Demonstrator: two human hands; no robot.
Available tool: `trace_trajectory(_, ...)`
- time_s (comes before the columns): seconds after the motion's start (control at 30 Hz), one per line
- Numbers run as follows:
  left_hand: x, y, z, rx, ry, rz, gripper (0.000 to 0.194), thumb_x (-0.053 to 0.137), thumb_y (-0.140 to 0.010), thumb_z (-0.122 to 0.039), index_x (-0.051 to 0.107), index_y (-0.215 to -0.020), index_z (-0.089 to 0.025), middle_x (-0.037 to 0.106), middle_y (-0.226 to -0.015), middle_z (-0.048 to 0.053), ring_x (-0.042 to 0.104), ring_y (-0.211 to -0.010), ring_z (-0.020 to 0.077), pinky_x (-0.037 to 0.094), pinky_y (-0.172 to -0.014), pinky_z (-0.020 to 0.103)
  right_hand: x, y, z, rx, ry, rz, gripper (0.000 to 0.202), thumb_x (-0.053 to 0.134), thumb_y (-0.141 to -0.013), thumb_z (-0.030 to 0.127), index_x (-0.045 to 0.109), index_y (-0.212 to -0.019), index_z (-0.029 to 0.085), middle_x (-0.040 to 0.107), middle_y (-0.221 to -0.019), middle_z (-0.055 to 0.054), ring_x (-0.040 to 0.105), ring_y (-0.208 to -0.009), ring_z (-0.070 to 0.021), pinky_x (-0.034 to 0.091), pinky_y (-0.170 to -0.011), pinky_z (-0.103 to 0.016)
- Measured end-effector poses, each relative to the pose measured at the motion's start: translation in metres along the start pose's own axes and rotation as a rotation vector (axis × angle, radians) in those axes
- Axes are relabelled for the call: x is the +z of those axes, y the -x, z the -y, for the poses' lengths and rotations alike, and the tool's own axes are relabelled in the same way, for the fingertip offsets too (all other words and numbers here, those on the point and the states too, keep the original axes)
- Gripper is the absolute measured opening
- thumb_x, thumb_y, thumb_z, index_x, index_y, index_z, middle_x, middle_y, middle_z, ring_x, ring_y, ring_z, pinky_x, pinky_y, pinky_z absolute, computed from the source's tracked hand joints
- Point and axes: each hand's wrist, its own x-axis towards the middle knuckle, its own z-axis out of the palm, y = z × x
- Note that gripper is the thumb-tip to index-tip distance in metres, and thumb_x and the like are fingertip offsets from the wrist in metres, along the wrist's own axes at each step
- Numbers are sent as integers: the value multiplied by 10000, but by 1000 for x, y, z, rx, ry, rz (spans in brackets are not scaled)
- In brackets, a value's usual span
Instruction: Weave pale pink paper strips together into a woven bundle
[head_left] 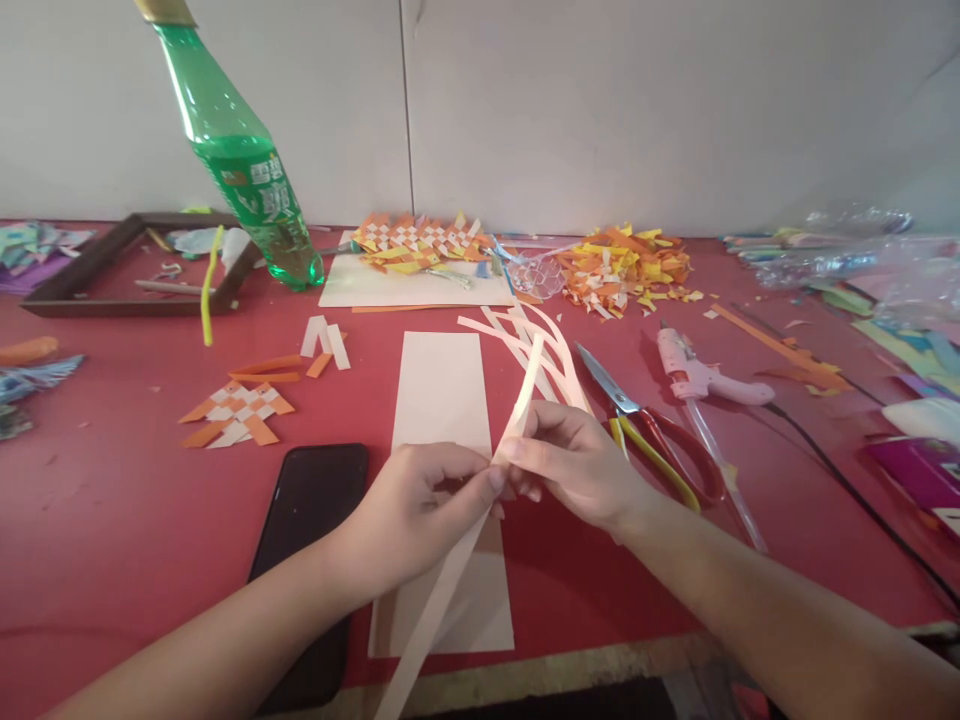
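Observation:
A long pale paper strip (442,590) runs slantwise between my two hands, its lower end reaching past the table's front edge. My left hand (435,500) pinches it near the middle. Just above, my right hand (562,455) grips the same strip between thumb and fingers, and the upper end sticks up beyond it. Beneath both hands lies a cream card sheet (439,390). More loose pale strips (559,350) curve behind my right hand. Scissors (637,420) with red and yellow handles rest to its right.
A black phone (311,520) lies left of the card, near a small orange-and-white woven paper piece (244,405). Farther back stand a tilted-looking green bottle (247,170), a brown frame (90,265) and a paper-scrap heap (622,265). A pink glue gun (697,375) trails its cord rightward.

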Motion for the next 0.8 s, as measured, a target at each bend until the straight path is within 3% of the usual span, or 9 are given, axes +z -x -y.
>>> trace_trajectory(0.27,-1,2,0,10,64,0,303,518,-941,-320,693,-760,-152,688,-763,23,612,-746,124,466,-708,216,-1,1,3,-23,-15,14,186,732,-826,260,646,-695,159,686,-649,-1,610,-529,-77,449,-450,-161)
trace_trajectory(0.5,-2,2,1,-62,6,13,312,509,-927,-332,692,-774,-131,678,-749,39,598,-710,146,453,-653,243,-7,-1,9,15,-53,-68,196,754,-799,233,631,-661,166,653,-579,29,577,-474,-64,425,-401,-141)
trace_trajectory(0.63,-1,2,-1,-76,-56,2,357,502,-934,-389,683,-754,-139,658,-692,19,566,-637,130,400,-558,224,-2,0,5,-5,-30,-10,207,727,-831,234,608,-674,170,672,-610,19,580,-498,-63,442,-430,-146)
trace_trajectory(0.8,-1,1,-2,-11,-18,-32,352,491,-947,-357,675,-730,-150,693,-738,25,625,-720,132,462,-668,217,1,2,2,-20,-6,56,161,712,-847,237,647,-716,169,666,-630,13,584,-533,-72,453,-447,-158)
